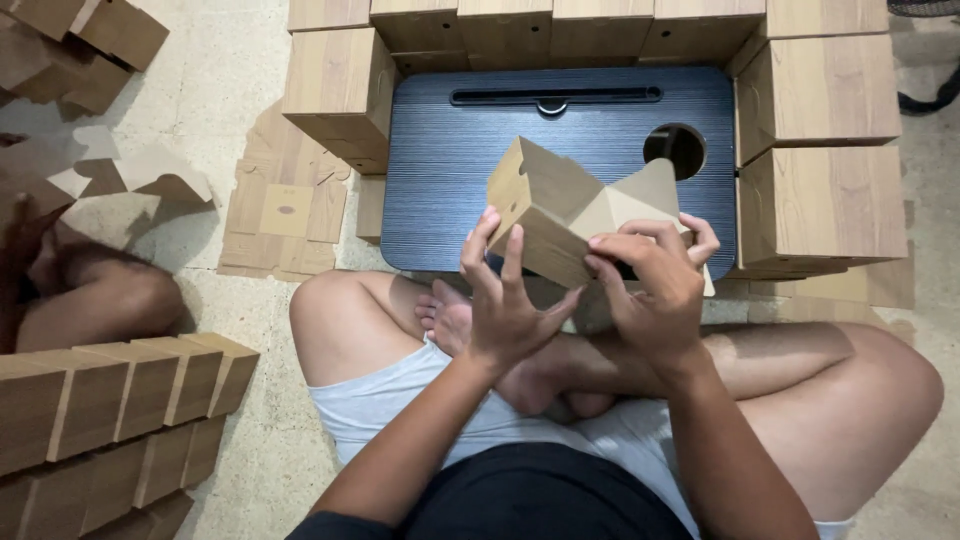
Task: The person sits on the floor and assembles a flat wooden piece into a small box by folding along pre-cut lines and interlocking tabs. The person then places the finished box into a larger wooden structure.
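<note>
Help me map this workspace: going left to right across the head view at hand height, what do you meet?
Another person's knee → flat cardboard blanks → left hand → half-folded box → right hand → stacked wood-look boxes.

Light: soft, even, moderately bright, from above.
Shadows: faint under the stacked boxes [820, 95] and beside the legs.
Glare: mild sheen on the dark tray [440, 150].
Blur: left edge smeared; centre sharp.
Distortion: wide-angle bending at the corners.
</note>
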